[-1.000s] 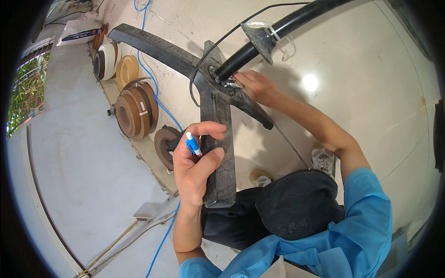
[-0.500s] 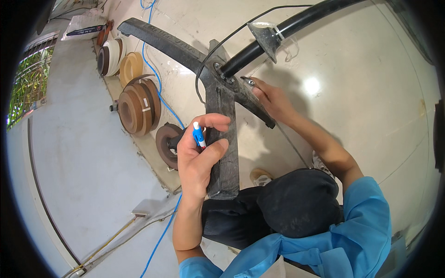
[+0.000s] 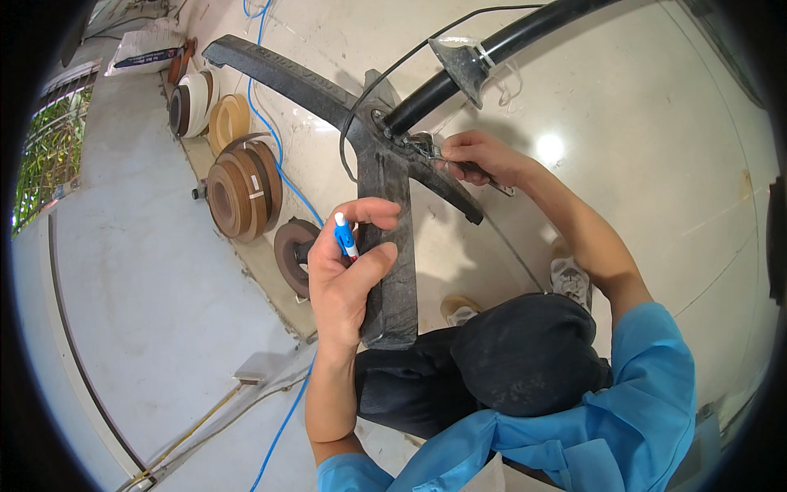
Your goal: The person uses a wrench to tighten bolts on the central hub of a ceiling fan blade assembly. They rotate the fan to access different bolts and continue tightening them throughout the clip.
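Observation:
A dark, scuffed stand base (image 3: 385, 307) with several splayed legs lies before me, and a black pole (image 3: 426, 100) runs from its hub to the upper right. My right hand (image 3: 479, 156) is closed on an adjustable wrench (image 3: 429, 151), its jaws beside the bolts at the pole's foot. The wrench's handle end sticks out below my fingers. My left hand (image 3: 340, 283), with curled fingers, rests at the near leg and holds a blue and white pen (image 3: 344, 236) between thumb and palm. The pen's lower end is hidden.
A black cable (image 3: 402, 64) loops over the hub. A grey cone-shaped piece (image 3: 461, 72) sits around the pole. Rolls of brown edging strip (image 3: 234, 197) and pale strip (image 3: 197, 102) stand along the wall at left. A blue hose (image 3: 287, 170) winds across the floor.
My right hand has shifted in its place by the hub and turned, so the wrench handle now shows below it. The whole view has slid slightly. My left hand keeps the pen.

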Motion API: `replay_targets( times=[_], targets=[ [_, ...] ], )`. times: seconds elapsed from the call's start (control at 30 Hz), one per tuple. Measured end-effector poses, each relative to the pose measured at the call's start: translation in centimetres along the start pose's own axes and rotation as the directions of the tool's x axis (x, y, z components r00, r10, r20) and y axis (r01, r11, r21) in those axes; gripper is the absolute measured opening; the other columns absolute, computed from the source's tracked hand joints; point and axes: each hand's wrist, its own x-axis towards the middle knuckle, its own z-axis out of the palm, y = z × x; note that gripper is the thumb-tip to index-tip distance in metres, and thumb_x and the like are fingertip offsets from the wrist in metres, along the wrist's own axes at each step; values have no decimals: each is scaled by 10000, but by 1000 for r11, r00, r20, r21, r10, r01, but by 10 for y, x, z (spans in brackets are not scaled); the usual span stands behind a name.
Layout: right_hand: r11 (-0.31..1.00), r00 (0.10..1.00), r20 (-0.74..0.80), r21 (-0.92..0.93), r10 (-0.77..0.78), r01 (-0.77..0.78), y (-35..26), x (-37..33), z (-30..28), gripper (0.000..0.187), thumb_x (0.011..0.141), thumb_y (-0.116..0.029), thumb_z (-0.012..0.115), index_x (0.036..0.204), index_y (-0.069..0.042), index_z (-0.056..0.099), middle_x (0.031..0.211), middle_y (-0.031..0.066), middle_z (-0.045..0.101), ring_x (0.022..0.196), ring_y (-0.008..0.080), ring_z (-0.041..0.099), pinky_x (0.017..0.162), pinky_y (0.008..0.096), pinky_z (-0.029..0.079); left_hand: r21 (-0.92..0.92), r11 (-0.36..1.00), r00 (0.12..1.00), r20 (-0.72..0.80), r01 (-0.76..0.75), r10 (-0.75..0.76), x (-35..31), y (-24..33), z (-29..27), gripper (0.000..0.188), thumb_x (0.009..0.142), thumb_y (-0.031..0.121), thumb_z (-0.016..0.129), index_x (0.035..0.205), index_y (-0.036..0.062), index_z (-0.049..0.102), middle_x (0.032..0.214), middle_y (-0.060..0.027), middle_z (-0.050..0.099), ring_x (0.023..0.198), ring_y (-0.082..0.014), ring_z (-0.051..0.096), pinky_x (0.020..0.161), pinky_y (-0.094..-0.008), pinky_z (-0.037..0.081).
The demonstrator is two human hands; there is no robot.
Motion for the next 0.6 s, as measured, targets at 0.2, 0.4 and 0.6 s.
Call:
replay_targets(
  times=[0.2,0.4,0.6],
  targets=[
    [990,988,141,113,63,-79,-3,5,-9,278,1011,-294,606,1055,-24,658,687,-1,580,505,42,446,418,221,275,-22,999,999,-11,36,-36,-1,0,1,371,774,-5,637,1142,-4,685,1092,-49,643,1064,-143,558,957,-276,392],
    [976,982,179,195,58,-93,0,3,-4,321,1026,-349,608,1039,-31,648,681,-2,562,489,47,432,411,221,267,-3,999,999,0,45,-45,0,3,0,387,770,-9,636,1154,-3,681,1101,-52,642,1063,-141,553,950,-274,394],
    [996,1000,10,84,17,-18,2,6,8,325,1029,-370,606,975,-51,629,654,-24,541,463,44,400,404,227,244,13,1000,1000,13,20,-20,0,2,0,389,772,-20,634,1158,-4,681,1102,-56,640,1058,-136,550,930,-261,396]
  ],
)
